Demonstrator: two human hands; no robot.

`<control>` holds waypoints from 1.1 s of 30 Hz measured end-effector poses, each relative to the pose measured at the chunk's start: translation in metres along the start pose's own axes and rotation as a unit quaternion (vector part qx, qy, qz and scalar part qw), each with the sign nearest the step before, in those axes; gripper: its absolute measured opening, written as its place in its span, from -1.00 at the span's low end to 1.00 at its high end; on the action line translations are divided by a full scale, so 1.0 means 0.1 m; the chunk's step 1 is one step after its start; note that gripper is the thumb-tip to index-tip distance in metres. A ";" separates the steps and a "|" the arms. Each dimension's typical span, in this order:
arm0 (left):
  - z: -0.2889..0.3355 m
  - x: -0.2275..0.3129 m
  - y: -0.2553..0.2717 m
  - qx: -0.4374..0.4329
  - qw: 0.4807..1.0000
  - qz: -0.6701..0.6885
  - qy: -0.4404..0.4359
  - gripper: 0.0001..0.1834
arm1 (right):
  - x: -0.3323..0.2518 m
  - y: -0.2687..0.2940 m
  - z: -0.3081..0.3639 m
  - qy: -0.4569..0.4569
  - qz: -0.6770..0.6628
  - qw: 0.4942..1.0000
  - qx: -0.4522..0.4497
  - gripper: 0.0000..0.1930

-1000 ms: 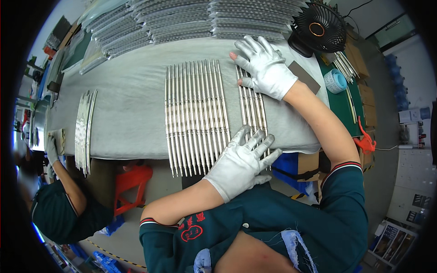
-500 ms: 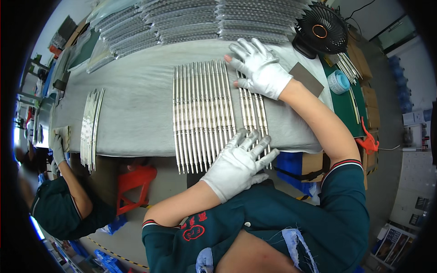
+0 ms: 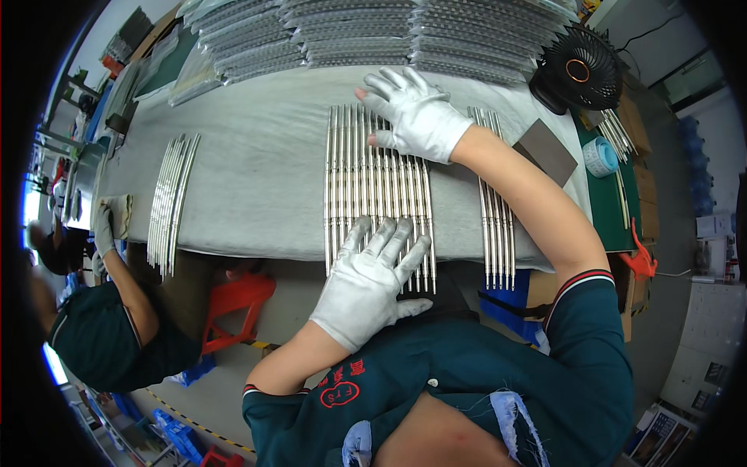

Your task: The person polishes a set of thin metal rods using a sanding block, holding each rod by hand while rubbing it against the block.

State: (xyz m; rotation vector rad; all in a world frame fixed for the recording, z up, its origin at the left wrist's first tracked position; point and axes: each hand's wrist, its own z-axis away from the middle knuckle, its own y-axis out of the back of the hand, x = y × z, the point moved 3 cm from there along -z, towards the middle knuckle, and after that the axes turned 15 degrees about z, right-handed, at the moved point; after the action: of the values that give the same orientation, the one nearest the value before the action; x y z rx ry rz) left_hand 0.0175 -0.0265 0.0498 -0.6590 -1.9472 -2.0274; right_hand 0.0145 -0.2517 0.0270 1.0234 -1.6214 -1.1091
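Observation:
A flat row of slim silver metal rods (image 3: 379, 183) lies side by side on the grey-white cloth (image 3: 257, 171). Across the lower part of this row rests my left hand (image 3: 364, 288), white-gloved, fingers extended and apart. My right hand (image 3: 420, 115), in a white glove with thumb and one fingertip bare, lies over the row's upper right part with fingers spread. Neither hand is closed round a rod. To the right, a smaller group of similar rods (image 3: 496, 226) lies apart from the row, passing partly beneath my right forearm. The lower rod ends jut past the table's near edge.
Stacked clear plastic trays (image 3: 354, 35) line the back. A black fan (image 3: 580, 68), a dark flat plate (image 3: 546, 152) and a blue-white tape roll (image 3: 600, 156) are at right. At left, more rods (image 3: 173, 204) lie near a co-worker's gloved hand (image 3: 104, 232). A red stool (image 3: 240, 307) stands below.
Both hands have moved left, from the gap and the smaller group onto the large row. The gap between the two groups is wider. The whole view has shifted slightly.

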 end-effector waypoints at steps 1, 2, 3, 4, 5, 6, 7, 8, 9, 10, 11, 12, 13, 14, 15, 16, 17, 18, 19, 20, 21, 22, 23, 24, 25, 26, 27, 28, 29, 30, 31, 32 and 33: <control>0.00 0.00 -0.01 -0.006 1.000 0.003 -0.005 -0.09 | -0.04 -0.01 -0.05 0.008 -0.010 1.000 0.007 -0.24; 0.00 0.00 -0.02 -0.012 1.000 0.007 -0.012 -0.09 | -0.05 -0.01 -0.06 0.010 -0.010 1.000 0.006 -0.24; -0.03 -0.01 -0.03 -0.017 1.000 0.012 -0.014 -0.11 | -0.05 -0.02 -0.05 0.012 0.004 1.000 -0.023 -0.24; -0.04 -0.01 -0.04 -0.017 1.000 0.013 -0.012 -0.11 | -0.05 -0.03 -0.04 0.015 0.017 0.998 -0.052 -0.25; -0.05 0.00 -0.05 -0.012 0.999 0.018 -0.035 -0.12 | -0.01 -0.08 0.01 0.001 0.031 0.999 -0.029 -0.26; -0.08 0.02 -0.07 -0.007 0.998 0.025 -0.059 -0.14 | 0.04 -0.09 0.06 0.001 0.032 0.999 -0.030 -0.26; -0.12 0.03 -0.10 -0.014 0.997 0.032 -0.066 -0.17 | 0.08 -0.07 0.11 0.007 0.054 0.998 -0.028 -0.27; -0.15 0.04 -0.15 -0.014 0.997 0.032 -0.066 -0.17 | 0.12 -0.04 0.16 0.012 0.077 0.997 -0.025 -0.28; -0.18 0.06 -0.20 -0.013 0.996 0.040 -0.082 -0.18 | 0.17 -0.02 0.21 0.012 0.079 0.996 -0.037 -0.28; -0.21 0.10 -0.23 -0.012 0.994 0.049 -0.100 -0.19 | 0.20 0.00 0.27 0.012 0.079 0.996 -0.039 -0.28; -0.26 0.12 -0.24 -0.032 0.992 0.049 -0.115 -0.23 | 0.23 0.02 0.32 0.005 0.090 0.995 -0.043 -0.29; -0.27 0.13 -0.25 -0.032 0.992 0.050 -0.114 -0.23 | 0.24 0.03 0.35 -0.001 0.100 0.994 -0.047 -0.29; -0.29 0.15 -0.25 -0.036 0.990 0.055 -0.123 -0.24 | 0.28 0.03 0.37 0.001 0.107 0.993 -0.050 -0.28; -0.30 0.16 -0.26 -0.039 0.989 0.059 -0.130 -0.26 | 0.29 0.03 0.38 0.001 0.108 0.993 -0.052 -0.28; -0.29 0.17 -0.25 -0.042 0.989 0.063 -0.126 -0.28 | 0.28 0.03 0.38 -0.002 0.104 0.993 -0.054 -0.28; -0.28 0.16 -0.24 -0.042 0.989 0.064 -0.128 -0.28 | 0.28 0.03 0.38 -0.007 0.099 0.993 -0.057 -0.28; -0.26 0.14 -0.22 -0.040 0.990 0.061 -0.123 -0.28 | 0.26 0.02 0.36 -0.008 0.100 0.993 -0.058 -0.28; -0.23 0.11 -0.20 -0.037 0.991 0.058 -0.118 -0.28 | 0.23 0.00 0.31 -0.003 0.097 0.994 -0.056 -0.29; -0.19 0.09 -0.17 -0.036 0.992 0.058 -0.105 -0.28 | 0.19 -0.01 0.26 0.002 0.094 0.994 -0.052 -0.29; -0.15 0.07 -0.14 -0.037 0.992 0.057 -0.105 -0.28 | 0.15 -0.02 0.21 0.002 0.093 0.994 -0.052 -0.29; -0.12 0.05 -0.12 -0.040 0.994 0.046 -0.093 -0.28 | 0.11 -0.02 0.16 0.008 0.090 0.995 -0.051 -0.29; -0.09 0.02 -0.09 -0.044 0.995 0.035 -0.081 -0.29 | 0.06 -0.02 0.11 0.014 0.086 0.995 -0.050 -0.29; -0.06 0.00 -0.05 -0.039 0.996 0.035 -0.078 -0.29 | 0.03 -0.04 0.09 0.017 0.079 0.996 -0.039 -0.30; -0.06 -0.01 -0.05 -0.039 0.995 0.035 -0.079 -0.29 | 0.03 -0.06 0.08 0.016 0.080 0.996 -0.039 -0.30; -0.05 -0.01 -0.04 -0.039 0.996 0.030 -0.076 -0.29 | 0.01 -0.07 0.06 0.016 0.073 0.997 -0.031 -0.30; -0.04 -0.02 -0.04 -0.039 0.996 0.026 -0.073 -0.28 | 0.01 -0.06 0.04 0.015 0.067 0.997 -0.024 -0.31; -0.05 -0.02 -0.05 -0.039 0.996 0.026 -0.073 -0.28 | 0.02 -0.04 0.07 0.014 0.061 0.998 -0.021 -0.30; -0.07 0.01 -0.07 -0.044 0.996 0.034 -0.076 -0.27 | 0.04 -0.02 0.10 0.015 0.061 0.998 -0.019 -0.30; -0.09 0.03 -0.09 -0.048 0.995 0.042 -0.079 -0.26 | 0.07 -0.01 0.13 0.010 0.066 0.997 -0.032 -0.30; -0.12 0.05 -0.13 -0.047 0.995 0.041 -0.078 -0.26 | 0.11 0.00 0.17 0.005 0.072 0.996 -0.045 -0.30; -0.15 0.09 -0.18 -0.042 0.992 0.063 -0.105 -0.26 | 0.16 0.02 0.23 0.004 0.067 0.997 -0.042 -0.29; -0.17 0.11 -0.22 -0.036 0.987 0.085 -0.130 -0.25 | 0.19 0.04 0.27 0.007 0.066 0.997 -0.040 -0.29; -0.15 0.12 -0.23 -0.016 0.981 0.115 -0.156 -0.24 | 0.22 0.06 0.29 0.007 0.079 0.995 -0.056 -0.28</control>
State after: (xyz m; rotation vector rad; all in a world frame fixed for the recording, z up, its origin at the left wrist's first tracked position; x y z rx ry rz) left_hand -0.0065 -0.0384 0.0357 -1.2135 -1.8933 -1.9074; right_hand -0.0199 -0.2645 0.0317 0.8147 -1.5817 -1.0710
